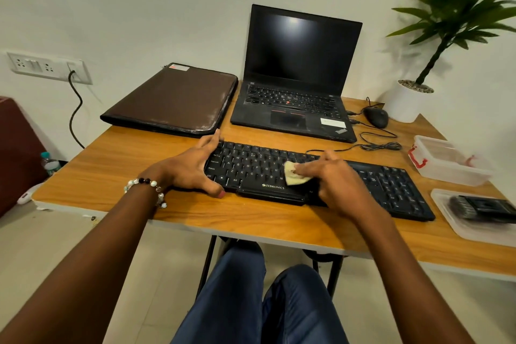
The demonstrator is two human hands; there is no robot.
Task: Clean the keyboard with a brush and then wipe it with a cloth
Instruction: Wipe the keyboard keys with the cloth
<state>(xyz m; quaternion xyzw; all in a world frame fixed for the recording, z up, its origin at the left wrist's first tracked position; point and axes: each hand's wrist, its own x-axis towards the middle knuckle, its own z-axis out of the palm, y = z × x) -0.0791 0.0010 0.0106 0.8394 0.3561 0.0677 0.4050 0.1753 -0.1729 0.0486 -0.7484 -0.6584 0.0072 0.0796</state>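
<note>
On wood-grain table (117, 165): left hand (192, 169) grips black keyboard (391, 190) end; right hand (335, 179) presses pale cloth (293, 174) (crumpled) on keys.

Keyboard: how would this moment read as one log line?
step: wiping | right hand: presses cloth on keyboard | left hand: steadies keyboard's left end

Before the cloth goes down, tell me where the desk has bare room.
Free: the front strip between the keyboard and the desk edge, and the left corner beside the left hand, below the brown sleeve. Crowded: the right side, with cable, container and tray.
</note>
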